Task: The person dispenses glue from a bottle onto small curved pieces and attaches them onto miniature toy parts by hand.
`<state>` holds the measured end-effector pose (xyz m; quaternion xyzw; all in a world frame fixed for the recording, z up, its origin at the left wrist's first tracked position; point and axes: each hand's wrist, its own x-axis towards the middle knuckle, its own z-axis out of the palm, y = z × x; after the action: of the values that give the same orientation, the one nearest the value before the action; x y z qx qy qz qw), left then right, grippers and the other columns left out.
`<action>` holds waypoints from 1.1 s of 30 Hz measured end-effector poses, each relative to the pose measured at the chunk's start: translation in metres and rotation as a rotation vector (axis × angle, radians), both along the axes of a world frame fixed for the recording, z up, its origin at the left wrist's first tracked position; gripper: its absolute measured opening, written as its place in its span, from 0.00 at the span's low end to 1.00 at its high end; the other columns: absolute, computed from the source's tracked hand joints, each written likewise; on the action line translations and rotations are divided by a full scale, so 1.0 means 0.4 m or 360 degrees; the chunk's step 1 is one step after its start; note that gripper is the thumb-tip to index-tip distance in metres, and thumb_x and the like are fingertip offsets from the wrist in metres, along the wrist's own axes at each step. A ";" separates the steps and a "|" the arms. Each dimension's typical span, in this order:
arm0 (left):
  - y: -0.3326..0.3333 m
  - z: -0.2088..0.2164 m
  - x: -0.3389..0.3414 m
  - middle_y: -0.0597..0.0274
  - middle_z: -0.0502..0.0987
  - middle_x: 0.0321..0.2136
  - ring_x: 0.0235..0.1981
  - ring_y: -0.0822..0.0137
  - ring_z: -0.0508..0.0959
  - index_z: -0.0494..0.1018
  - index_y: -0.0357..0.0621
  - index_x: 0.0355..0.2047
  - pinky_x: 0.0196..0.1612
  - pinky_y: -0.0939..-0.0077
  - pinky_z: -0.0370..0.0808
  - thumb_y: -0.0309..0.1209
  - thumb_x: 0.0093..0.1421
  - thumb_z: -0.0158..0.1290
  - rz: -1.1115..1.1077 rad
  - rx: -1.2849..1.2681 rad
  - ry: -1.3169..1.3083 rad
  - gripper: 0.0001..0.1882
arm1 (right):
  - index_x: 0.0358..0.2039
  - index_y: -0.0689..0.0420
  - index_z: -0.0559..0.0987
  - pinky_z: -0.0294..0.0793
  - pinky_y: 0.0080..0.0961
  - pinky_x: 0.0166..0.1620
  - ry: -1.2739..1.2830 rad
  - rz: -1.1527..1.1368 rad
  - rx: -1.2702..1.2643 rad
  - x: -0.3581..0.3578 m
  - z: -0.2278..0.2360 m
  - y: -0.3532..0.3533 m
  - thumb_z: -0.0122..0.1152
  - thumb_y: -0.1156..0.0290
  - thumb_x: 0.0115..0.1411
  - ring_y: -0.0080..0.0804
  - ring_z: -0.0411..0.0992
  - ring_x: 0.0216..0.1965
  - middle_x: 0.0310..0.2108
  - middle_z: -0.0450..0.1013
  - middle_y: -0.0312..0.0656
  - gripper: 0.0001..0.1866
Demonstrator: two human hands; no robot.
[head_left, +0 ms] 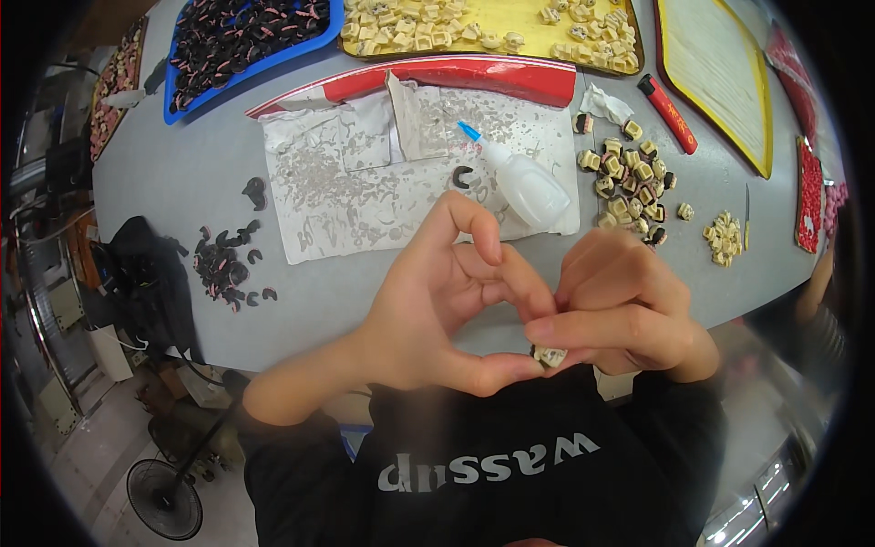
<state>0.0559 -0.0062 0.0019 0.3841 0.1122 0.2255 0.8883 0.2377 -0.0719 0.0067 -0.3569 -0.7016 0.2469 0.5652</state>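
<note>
Closest of all is the black shirt point(492, 492) of the person sitting at the grey table point(310, 319), pale lettering across its chest; just past it the two hands meet above the table's near edge. The left hand point(415, 305) is curved into a loose ring, its thumb tip against a small cream-and-dark piece point(551, 356); the right hand point(629, 301) is folded, thumb and forefinger pinching that same piece from the other side, so it sits between both hands' fingertips. Beyond them I see a spotted white sheet point(310, 210), with a white squeeze bottle point(538, 190) lying on it, blue tip pointing up and left, and a black curved piece point(462, 177) near that; a heap of black curved pieces point(219, 266) is off to the left; a cluster of cream pieces point(629, 182) spreads to the right, near a red-handled cutter point(670, 116).
</note>
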 end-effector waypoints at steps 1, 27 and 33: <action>0.000 0.002 0.000 0.53 0.74 0.33 0.37 0.66 0.75 0.50 0.49 0.39 0.46 0.71 0.71 0.14 0.43 0.63 -0.0025 -0.0019 0.0026 0.34 | 0.34 0.62 0.82 0.69 0.21 0.24 -0.0013 -0.0024 0.0041 -0.001 -0.002 0.001 0.71 0.75 0.40 0.28 0.69 0.23 0.22 0.69 0.36 0.17; -0.003 -0.007 -0.028 0.42 0.76 0.39 0.33 0.54 0.72 0.61 0.38 0.39 0.30 0.66 0.77 0.14 0.43 0.63 0.0970 0.2149 -0.0157 0.26 | 0.32 0.66 0.76 0.73 0.24 0.32 0.0440 0.0254 -0.0429 -0.003 0.014 -0.001 0.71 0.82 0.44 0.36 0.74 0.30 0.30 0.75 0.48 0.14; -0.006 0.005 -0.032 0.42 0.75 0.38 0.33 0.54 0.72 0.63 0.37 0.37 0.27 0.65 0.77 0.14 0.43 0.62 0.0833 0.2058 -0.0179 0.23 | 0.31 0.64 0.76 0.72 0.23 0.31 0.0389 0.0298 -0.0448 -0.005 0.014 -0.007 0.71 0.81 0.45 0.34 0.74 0.29 0.30 0.74 0.48 0.13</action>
<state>0.0432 -0.0087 0.0040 0.7838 -0.0018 0.4729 0.4025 0.2359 -0.0745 0.0122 -0.3331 -0.6165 0.4353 0.5652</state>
